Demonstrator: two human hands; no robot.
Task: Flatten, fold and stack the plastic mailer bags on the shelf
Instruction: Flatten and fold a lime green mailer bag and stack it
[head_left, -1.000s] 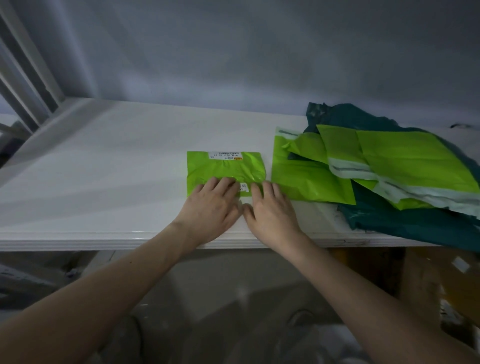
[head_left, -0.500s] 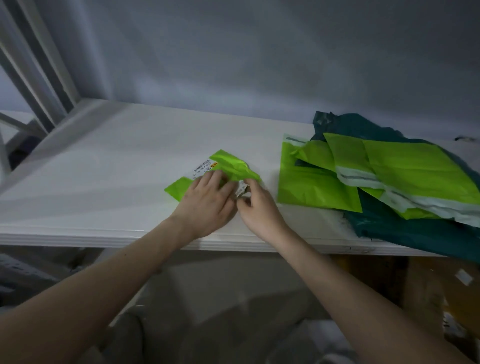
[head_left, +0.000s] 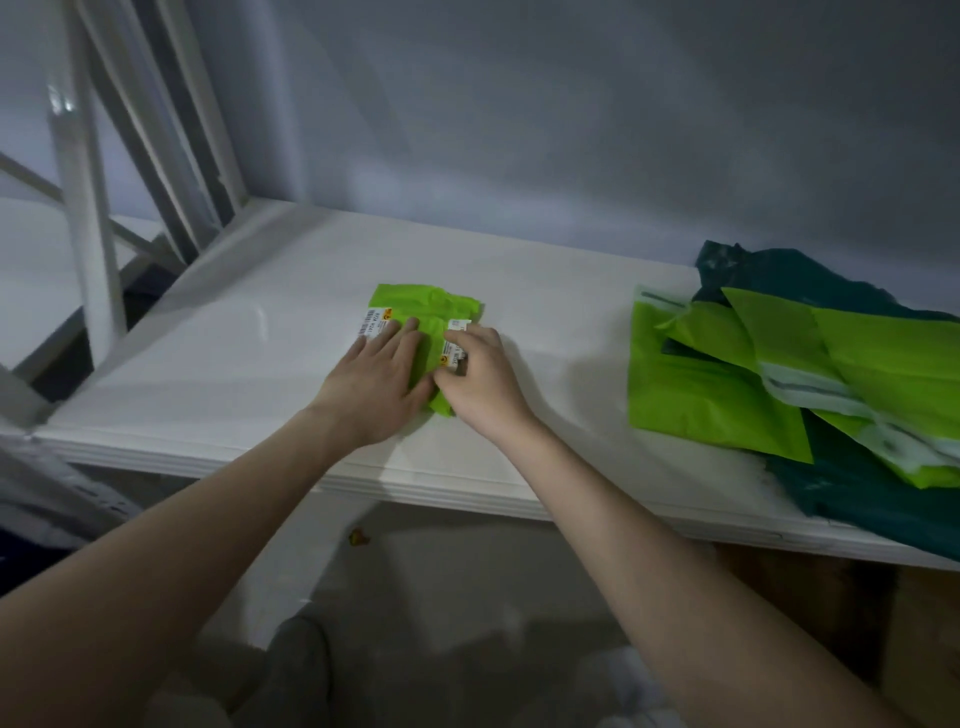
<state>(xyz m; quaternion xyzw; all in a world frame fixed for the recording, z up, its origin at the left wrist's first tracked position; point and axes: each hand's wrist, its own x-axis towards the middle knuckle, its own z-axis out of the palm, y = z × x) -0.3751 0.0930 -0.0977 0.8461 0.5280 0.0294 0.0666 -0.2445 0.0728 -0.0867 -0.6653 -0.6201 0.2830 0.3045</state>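
On the shelf (head_left: 260, 364), green mailer (head_left: 431, 312) now folded smaller — hands pressing it.

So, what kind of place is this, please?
Probably a storeroom or packing area. A white metal shelf against a bare wall holds a pile of used green mailer bags, and the folded bag carries shipping labels.

Folded mailer (head_left: 426, 312) — lime green, white barcode labels; pile (head_left: 810, 384) — lime and dark teal.
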